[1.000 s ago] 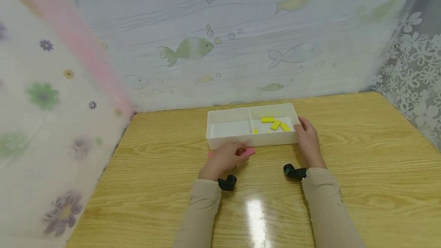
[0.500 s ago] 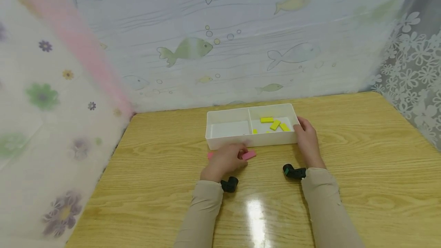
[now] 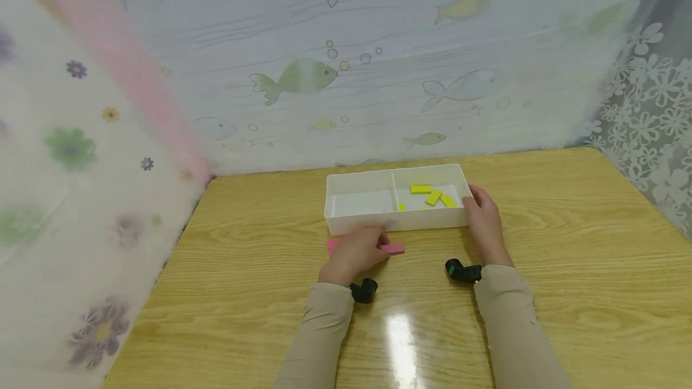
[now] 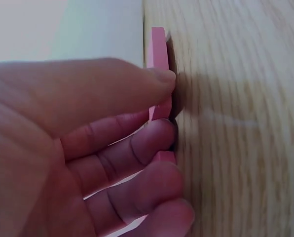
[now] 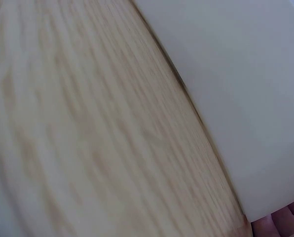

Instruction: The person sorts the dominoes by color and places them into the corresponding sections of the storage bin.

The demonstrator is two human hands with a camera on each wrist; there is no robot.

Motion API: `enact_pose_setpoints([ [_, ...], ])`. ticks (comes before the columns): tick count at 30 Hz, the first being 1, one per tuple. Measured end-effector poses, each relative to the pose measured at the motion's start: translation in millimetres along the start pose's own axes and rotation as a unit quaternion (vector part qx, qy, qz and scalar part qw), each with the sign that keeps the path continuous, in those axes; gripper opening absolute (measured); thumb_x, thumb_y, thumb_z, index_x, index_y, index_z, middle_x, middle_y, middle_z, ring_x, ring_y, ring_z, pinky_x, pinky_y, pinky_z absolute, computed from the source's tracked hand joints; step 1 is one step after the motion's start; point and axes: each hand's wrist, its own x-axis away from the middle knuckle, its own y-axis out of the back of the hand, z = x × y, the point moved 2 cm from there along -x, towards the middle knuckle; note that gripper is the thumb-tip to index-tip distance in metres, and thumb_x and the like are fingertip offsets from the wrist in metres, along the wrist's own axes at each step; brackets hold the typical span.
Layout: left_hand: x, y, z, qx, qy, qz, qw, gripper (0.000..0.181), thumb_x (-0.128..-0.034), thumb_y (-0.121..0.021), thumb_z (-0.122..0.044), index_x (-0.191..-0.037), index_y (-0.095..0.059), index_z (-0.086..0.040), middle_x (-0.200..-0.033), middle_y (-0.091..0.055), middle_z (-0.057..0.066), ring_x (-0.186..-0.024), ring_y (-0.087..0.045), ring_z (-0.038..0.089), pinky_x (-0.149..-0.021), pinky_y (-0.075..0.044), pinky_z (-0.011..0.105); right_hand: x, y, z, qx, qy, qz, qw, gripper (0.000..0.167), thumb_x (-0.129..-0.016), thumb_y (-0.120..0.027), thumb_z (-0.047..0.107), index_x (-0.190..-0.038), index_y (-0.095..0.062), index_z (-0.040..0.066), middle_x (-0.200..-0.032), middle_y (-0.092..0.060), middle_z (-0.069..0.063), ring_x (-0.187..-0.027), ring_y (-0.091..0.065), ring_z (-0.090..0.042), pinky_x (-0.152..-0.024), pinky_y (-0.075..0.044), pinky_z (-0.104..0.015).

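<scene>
My left hand [image 3: 358, 251] is low over the table, just in front of a white two-compartment box [image 3: 367, 221]. Its thumb and forefinger pinch a small flat pink block [image 4: 158, 47]; the block's right end [image 3: 394, 248] sticks out past the fingers. Another pink piece [image 4: 165, 156] shows between the lower fingers, and pink [image 3: 332, 246] also appears left of the hand. At the box's right end, my right hand [image 3: 483, 221] grips the front corner, its thumb near the rim. Only some of its fingers [image 5: 285, 222] appear in the right wrist view.
Several yellow blocks [image 3: 434, 197] lie in the box's right compartment. The left compartment [image 3: 359, 202] shows its bare floor. A wooden table [image 3: 243, 293] carries everything, with a fish-patterned curtain [image 3: 378, 107] behind it.
My left hand has shifted slightly right and nearer to me. The pink block's protruding end has turned from slanting to nearly level. The right hand and the box stay in place.
</scene>
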Motion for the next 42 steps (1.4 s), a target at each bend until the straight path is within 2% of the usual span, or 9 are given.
enact_pose_setpoints([
  [4, 0.2, -0.3, 2.2, 0.043, 0.005, 0.011, 0.9990, 0.027, -0.0812, -0.058, -0.049, -0.074, -0.062, -0.024, -0.066, -0.055, -0.013, -0.058, -0.048, 0.006, -0.053, -0.039, 0.023, -0.1, 0.2, -0.4, 0.001, -0.001, 0.001, 1.0000, 0.049, -0.095, -0.032, 0.030, -0.139, -0.031, 0.010, -0.139, -0.033, -0.008, -0.126, -0.029, -0.023, -0.101, -0.025, -0.042],
  [7, 0.5, -0.5, 5.6, 0.089, 0.006, 0.013, 0.9959, 0.033, -0.0776, -0.057, -0.057, -0.076, -0.060, -0.024, -0.068, -0.055, -0.013, -0.060, -0.049, 0.007, -0.055, -0.041, 0.024, -0.5, 0.3, -0.8, 0.000, -0.002, 0.002, 1.0000, 0.049, -0.095, -0.032, 0.031, -0.139, -0.030, 0.010, -0.140, -0.033, -0.008, -0.126, -0.029, -0.023, -0.101, -0.025, -0.043],
  [11, -0.8, 0.3, 9.0, 0.123, -0.013, 0.016, 0.9922, 0.022, -0.0810, -0.062, -0.042, -0.085, -0.059, -0.021, -0.073, -0.055, -0.011, -0.065, -0.050, 0.007, -0.059, -0.042, 0.022, -0.6, 0.0, -1.8, -0.002, -0.004, 0.005, 1.0000, 0.049, -0.095, -0.032, 0.031, -0.139, -0.030, 0.011, -0.140, -0.032, -0.008, -0.126, -0.029, -0.023, -0.101, -0.025, -0.043],
  [15, -1.4, 1.4, 9.6, 0.124, -0.025, 0.020, 0.9918, 0.011, -0.0821, -0.063, -0.026, -0.089, -0.059, -0.018, -0.072, -0.053, -0.008, -0.063, -0.048, 0.007, -0.057, -0.041, 0.021, -0.6, 0.0, -2.2, -0.003, -0.002, 0.005, 1.0000, 0.049, -0.095, -0.032, 0.030, -0.139, -0.030, 0.010, -0.139, -0.033, -0.009, -0.125, -0.030, -0.023, -0.100, -0.025, -0.043],
  [22, -0.4, 3.9, 8.9, 0.109, -0.045, 0.013, 0.9929, 0.011, -0.0813, -0.062, -0.018, -0.092, -0.060, -0.016, -0.079, -0.054, -0.007, -0.073, -0.048, 0.008, -0.065, -0.040, 0.021, -0.6, -0.9, -0.7, -0.002, -0.003, 0.001, 1.0000, 0.048, -0.094, -0.033, 0.030, -0.138, -0.033, 0.010, -0.138, -0.035, -0.008, -0.124, -0.031, -0.022, -0.100, -0.026, -0.042],
  [28, -2.1, 4.2, 9.5, 0.109, -0.044, 0.023, 0.9928, 0.011, -0.0821, -0.059, -0.009, -0.091, -0.059, -0.016, -0.084, -0.055, -0.005, -0.079, -0.049, 0.011, -0.072, -0.039, 0.022, -1.3, -0.8, -0.9, -0.004, -0.001, 0.001, 1.0000, 0.048, -0.094, -0.033, 0.029, -0.138, -0.032, 0.009, -0.138, -0.035, -0.009, -0.124, -0.031, -0.022, -0.100, -0.026, -0.042],
  [36, -3.1, 4.0, 10.8, 0.135, -0.035, 0.024, 0.9899, 0.008, -0.0839, -0.059, -0.011, -0.090, -0.058, -0.016, -0.085, -0.055, -0.007, -0.081, -0.050, 0.011, -0.072, -0.041, 0.023, -0.3, -0.7, -0.1, 0.000, -0.005, 0.001, 1.0000, 0.048, -0.094, -0.033, 0.030, -0.138, -0.032, 0.011, -0.138, -0.034, -0.008, -0.124, -0.031, -0.022, -0.100, -0.026, -0.042],
  [42, -2.8, 3.4, 11.5, 0.177, -0.038, 0.016, 0.9833, 0.005, -0.0839, -0.059, -0.010, -0.087, -0.056, -0.013, -0.084, -0.053, -0.005, -0.077, -0.049, 0.010, -0.068, -0.042, 0.022, -0.1, 0.3, -0.2, 0.003, -0.003, 0.002, 1.0000, 0.048, -0.094, -0.032, 0.029, -0.139, -0.031, 0.010, -0.139, -0.034, -0.008, -0.125, -0.030, -0.023, -0.100, -0.026, -0.042],
])
